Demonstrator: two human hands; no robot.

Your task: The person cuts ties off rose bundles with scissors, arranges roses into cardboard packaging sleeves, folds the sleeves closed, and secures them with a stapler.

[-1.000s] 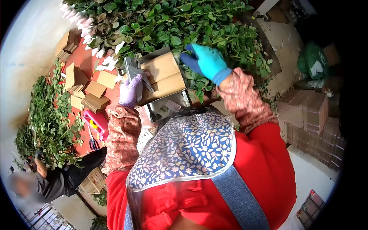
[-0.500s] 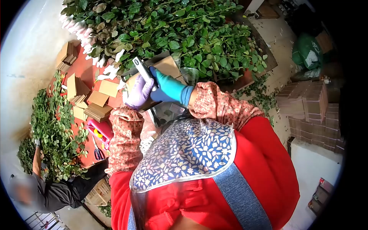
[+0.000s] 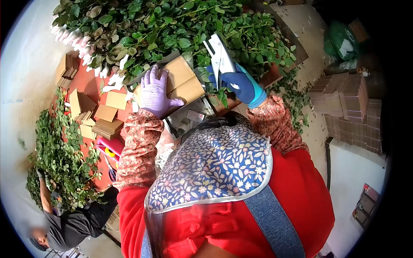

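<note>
My left hand (image 3: 155, 95), in a thin purple glove, lies with its fingers spread on a brown cardboard piece (image 3: 183, 77). The cardboard sits in a dark-edged tray or box (image 3: 172, 56), partly covered by the hand. My right hand (image 3: 241, 86), in a blue and teal glove, is wrapped round a white plier stapler (image 3: 221, 53). The stapler's jaws point up and away, over the leafy stems (image 3: 185, 26). Right of the cardboard, the right hand is apart from it.
Pale wrapped flower heads (image 3: 79, 43) line the left end of the stems. Folded cardboard pieces (image 3: 107, 128) and a pink tape dispenser (image 3: 109, 146) lie on the red table (image 3: 103, 170). At lower left, a person in dark clothes (image 3: 73, 228) reaches into more stems. Cardboard stacks (image 3: 344, 103) stand at right.
My hands have come apart. The right hand has moved right with the stapler, now turned more upright. My left hand has opened and settled flat on the cardboard.
</note>
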